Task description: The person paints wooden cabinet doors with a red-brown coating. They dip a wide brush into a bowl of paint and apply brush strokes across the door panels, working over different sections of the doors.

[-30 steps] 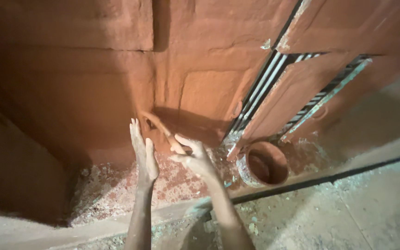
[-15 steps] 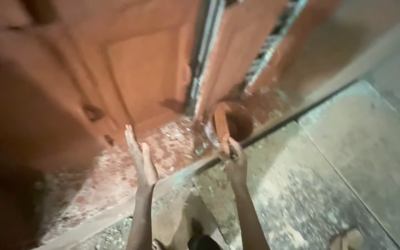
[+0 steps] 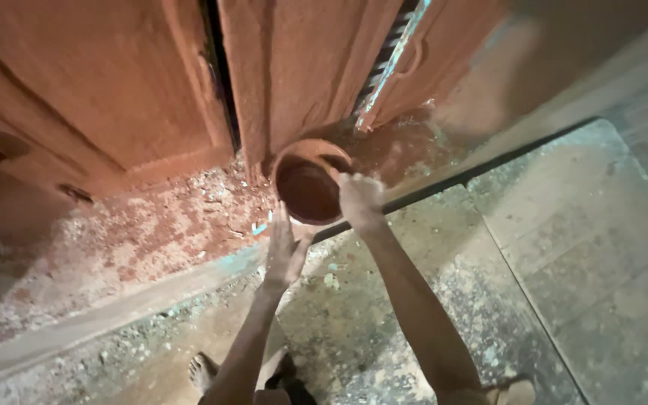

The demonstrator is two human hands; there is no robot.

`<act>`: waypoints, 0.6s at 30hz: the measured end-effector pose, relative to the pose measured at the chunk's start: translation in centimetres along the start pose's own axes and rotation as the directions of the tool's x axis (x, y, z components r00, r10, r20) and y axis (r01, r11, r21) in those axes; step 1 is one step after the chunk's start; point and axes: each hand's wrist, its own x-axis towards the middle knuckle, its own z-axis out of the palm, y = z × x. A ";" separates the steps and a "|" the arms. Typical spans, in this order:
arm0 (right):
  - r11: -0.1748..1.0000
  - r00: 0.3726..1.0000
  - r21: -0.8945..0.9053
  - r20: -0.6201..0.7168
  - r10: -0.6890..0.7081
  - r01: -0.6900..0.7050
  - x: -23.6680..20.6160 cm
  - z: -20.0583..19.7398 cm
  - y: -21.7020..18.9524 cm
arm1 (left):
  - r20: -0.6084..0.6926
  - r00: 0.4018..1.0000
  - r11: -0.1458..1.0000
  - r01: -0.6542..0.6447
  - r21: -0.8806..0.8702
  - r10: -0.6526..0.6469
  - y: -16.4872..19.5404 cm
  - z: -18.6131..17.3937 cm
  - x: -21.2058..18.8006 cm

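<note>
**One clay bowl, two hands at the foot of a reddish door**

One round clay bowl (image 3: 310, 182), reddish-brown and hollow side facing up, sits at the base of the reddish door panels (image 3: 294, 67), above the one raised ledge (image 3: 151, 296). The right hand (image 3: 359, 198) grips its rim, fingers curled over the edge. The left hand (image 3: 285, 251) is flat and unclenched, fingertips just below the bowl; whether they touch it cannot be told. Pale crumbs of debris (image 3: 166, 225) lie scattered left of the bowl. Two bare feet show on the grey speckled floor (image 3: 564, 262).
</note>
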 end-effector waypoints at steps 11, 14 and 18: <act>0.855 0.803 0.509 0.466 -0.371 0.101 3.8 0.4 -0.7 | -0.105 0.988 0.886 0.151 0.439 -0.117 1.5 4.4 0.5; 0.773 0.744 0.633 0.537 -0.397 -0.045 5.3 -1.2 0.8 | -0.163 0.980 0.880 0.173 0.443 -0.111 2.2 5.1 0.4; 0.848 0.718 0.530 0.587 -0.375 0.010 6.1 -0.5 1.1 | -0.226 0.966 0.848 0.225 0.480 -0.129 3.0 5.5 0.5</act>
